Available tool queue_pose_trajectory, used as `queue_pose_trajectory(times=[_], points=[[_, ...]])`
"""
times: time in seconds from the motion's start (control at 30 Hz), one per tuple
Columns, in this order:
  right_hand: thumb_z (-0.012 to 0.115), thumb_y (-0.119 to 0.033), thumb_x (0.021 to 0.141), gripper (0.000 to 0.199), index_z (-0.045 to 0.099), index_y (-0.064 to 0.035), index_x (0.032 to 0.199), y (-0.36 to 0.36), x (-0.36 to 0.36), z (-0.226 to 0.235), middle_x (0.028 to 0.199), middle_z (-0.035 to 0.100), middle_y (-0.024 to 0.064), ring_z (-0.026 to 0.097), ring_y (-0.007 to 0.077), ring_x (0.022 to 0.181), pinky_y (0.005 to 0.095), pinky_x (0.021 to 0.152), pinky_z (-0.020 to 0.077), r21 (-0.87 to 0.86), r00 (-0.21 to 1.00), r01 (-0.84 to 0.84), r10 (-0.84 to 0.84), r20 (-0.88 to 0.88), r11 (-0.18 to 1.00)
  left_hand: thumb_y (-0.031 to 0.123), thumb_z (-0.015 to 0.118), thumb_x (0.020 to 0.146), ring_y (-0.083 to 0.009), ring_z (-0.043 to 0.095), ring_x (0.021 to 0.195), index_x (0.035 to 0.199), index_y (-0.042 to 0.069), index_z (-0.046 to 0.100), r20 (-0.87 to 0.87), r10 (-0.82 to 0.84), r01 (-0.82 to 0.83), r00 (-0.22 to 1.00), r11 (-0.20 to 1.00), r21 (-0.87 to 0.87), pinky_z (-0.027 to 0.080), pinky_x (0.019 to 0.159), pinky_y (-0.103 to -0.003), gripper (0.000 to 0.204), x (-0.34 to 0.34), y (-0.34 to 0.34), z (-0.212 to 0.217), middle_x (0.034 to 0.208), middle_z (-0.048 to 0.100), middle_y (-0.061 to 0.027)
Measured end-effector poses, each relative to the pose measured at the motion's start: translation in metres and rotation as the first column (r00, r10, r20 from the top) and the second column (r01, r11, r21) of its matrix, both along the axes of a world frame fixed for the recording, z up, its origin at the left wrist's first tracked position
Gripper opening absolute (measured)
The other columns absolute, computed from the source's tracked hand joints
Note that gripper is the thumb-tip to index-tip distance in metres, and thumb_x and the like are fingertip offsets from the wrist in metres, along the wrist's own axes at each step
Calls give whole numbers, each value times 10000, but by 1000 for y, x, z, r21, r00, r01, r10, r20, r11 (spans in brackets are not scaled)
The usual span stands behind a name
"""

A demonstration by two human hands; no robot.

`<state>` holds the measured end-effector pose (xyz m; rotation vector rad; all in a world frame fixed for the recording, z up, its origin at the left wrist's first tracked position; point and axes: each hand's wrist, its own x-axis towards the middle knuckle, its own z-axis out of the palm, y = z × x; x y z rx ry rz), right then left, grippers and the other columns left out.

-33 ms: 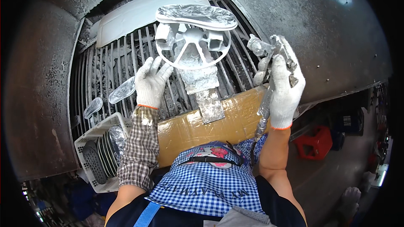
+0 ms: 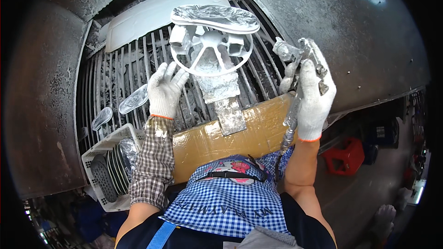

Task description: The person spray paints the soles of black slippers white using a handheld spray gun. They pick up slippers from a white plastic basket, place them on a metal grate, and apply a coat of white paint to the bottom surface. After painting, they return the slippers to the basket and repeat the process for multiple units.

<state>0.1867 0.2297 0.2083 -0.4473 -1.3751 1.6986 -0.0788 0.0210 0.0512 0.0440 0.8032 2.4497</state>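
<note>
My right hand (image 2: 313, 87), in a white knit glove, is wrapped round a paint-crusted spray gun (image 2: 288, 55), whose hose fitting hangs down below the wrist. The gun's head points left at a shoe sole (image 2: 214, 17) with a white side wall and shiny crinkled film over its top. That sole rests on supports of a white-coated spoked wheel (image 2: 212, 71), mounted on a crusted stand (image 2: 219, 87). My left hand (image 2: 166, 90), also gloved, is open at the wheel's left rim, fingers spread; whether the fingertips touch the rim I cannot tell.
Metal bars (image 2: 117, 74) form a grate under the wheel, with a white sheet (image 2: 161, 14) behind. Film-covered soles (image 2: 134, 99) lie at left. A white basket (image 2: 121, 203) holds several soles. Brown taped cardboard (image 2: 203, 143) runs along the front; dark booth walls (image 2: 50, 97) flank the sides. A red stool (image 2: 344, 157) stands right.
My right hand and the spray gun have shifted very slightly to the right. The left hand and the sole on the wheel look practically the same.
</note>
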Motion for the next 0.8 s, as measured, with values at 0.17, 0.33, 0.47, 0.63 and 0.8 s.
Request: queue_pose_trajectory(times=[0.17, 0.33, 0.47, 0.63, 0.8], points=[[612, -120, 1090, 456, 533, 42, 1509, 5, 7, 3, 1033, 724, 80, 629, 68, 765, 211, 649, 547, 57, 995, 96, -97, 20, 994, 172, 605, 1008, -379, 641, 1238, 1374, -26, 528, 9, -20, 20, 1000, 1000, -3, 556, 1059, -513, 424, 8, 11, -4, 1316, 639, -223], [604, -103, 1087, 463, 525, 43, 1519, 9, 16, -4, 1096, 720, 99, 638, 72, 812, 214, 676, 553, 173, 996, 8, -23, 89, 985, 129, 632, 956, -433, 625, 1251, 1209, -63, 595, 123, -163, 158, 979, 986, 46, 545, 1082, -574, 320, 55, 36, -9, 1332, 624, -292], [605, -100, 1085, 462, 529, 48, 1516, -3, 12, 10, 1117, 721, 104, 648, 78, 838, 216, 693, 553, 18, 1000, 12, -12, 4, 1000, 127, 607, 955, -511, 532, 1389, 1294, -96, 562, 189, -198, 171, 962, 974, 152, 481, 1148, -631, 408, 60, 45, -7, 1453, 556, -358], [598, -102, 1086, 464, 530, 57, 1516, 7, 17, 0, 1122, 731, 112, 650, 83, 839, 224, 689, 551, 158, 996, 29, -42, 80, 987, 131, 567, 960, -520, 506, 1417, 1379, -112, 509, 189, -171, 154, 967, 983, 102, 475, 1157, -624, 488, 47, 31, -2, 1504, 511, -368], [597, -104, 1087, 444, 553, 69, 1494, 0, 22, 6, 1110, 732, 111, 648, 85, 831, 236, 718, 547, -16, 995, -84, 85, 48, 996, 127, 552, 967, -520, 492, 1433, 1310, -87, 534, 156, -138, 129, 978, 990, 62, 471, 1159, -624, 405, 40, 22, 3, 1518, 497, -370]])
